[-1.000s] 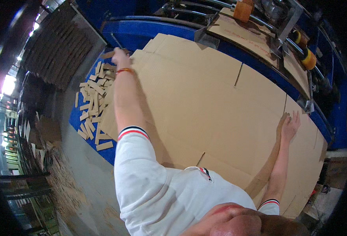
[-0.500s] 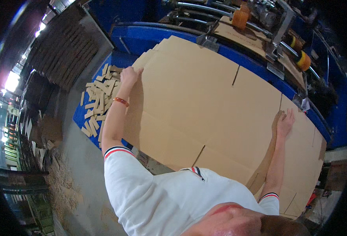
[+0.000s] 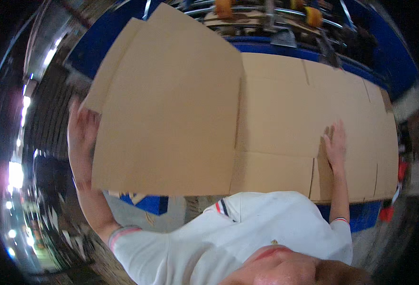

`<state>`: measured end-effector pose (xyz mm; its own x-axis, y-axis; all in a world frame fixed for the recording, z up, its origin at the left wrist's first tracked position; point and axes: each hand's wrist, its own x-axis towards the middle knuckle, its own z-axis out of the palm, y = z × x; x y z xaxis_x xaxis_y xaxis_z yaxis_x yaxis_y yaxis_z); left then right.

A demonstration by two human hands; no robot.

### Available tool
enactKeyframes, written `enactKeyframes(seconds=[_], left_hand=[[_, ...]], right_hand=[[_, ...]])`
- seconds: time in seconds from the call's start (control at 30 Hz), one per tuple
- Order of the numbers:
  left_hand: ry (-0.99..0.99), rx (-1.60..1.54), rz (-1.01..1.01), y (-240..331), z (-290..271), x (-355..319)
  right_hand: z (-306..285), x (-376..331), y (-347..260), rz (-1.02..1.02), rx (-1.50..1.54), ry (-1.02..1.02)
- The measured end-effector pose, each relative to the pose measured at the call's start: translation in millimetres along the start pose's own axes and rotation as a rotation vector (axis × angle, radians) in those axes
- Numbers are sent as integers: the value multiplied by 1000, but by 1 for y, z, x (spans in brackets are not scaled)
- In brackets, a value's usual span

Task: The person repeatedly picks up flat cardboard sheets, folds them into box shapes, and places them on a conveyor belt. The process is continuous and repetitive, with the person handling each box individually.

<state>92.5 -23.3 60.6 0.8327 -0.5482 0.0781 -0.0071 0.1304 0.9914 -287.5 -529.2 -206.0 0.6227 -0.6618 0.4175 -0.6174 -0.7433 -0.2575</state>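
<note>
A large brown cardboard sheet [image 3: 285, 109] with slots lies across a blue machine table. Its left panel [image 3: 171, 109] is folded upward and tilted toward me. My left hand [image 3: 81, 133] grips that raised panel at its left edge, the fingers mostly hidden behind the board. My right hand [image 3: 336, 142] lies flat on the lying part of the sheet, fingers spread, beside a slot near the right end. My white short-sleeved shirt [image 3: 228, 237] fills the lower middle of the view.
A blue machine frame [image 3: 385, 61] runs behind the sheet, with metal rollers and orange wheels [image 3: 223, 7] above it. A blue edge [image 3: 150, 204] shows under the raised panel. Something red [image 3: 387, 213] sits at the lower right corner. Dim floor lies to the left.
My left hand has lifted the sheet's left panel from flat to raised and folded toward me. The view has swung right. My right hand stays pressed on the sheet.
</note>
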Motion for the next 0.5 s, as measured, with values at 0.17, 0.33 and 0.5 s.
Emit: enactKeyframes(seconds=[0.17,0.33,0.5], left_hand=[[-205,-476,107,-116,4,-108],[316,255,-140,-186,26,-129],[448,432,81,-107,21,-73]], right_hand=[[-63,-123,120,661,-454,-6],[-77,-217,237,1084,331,739],[-110,-251,279,1193,1596,958]])
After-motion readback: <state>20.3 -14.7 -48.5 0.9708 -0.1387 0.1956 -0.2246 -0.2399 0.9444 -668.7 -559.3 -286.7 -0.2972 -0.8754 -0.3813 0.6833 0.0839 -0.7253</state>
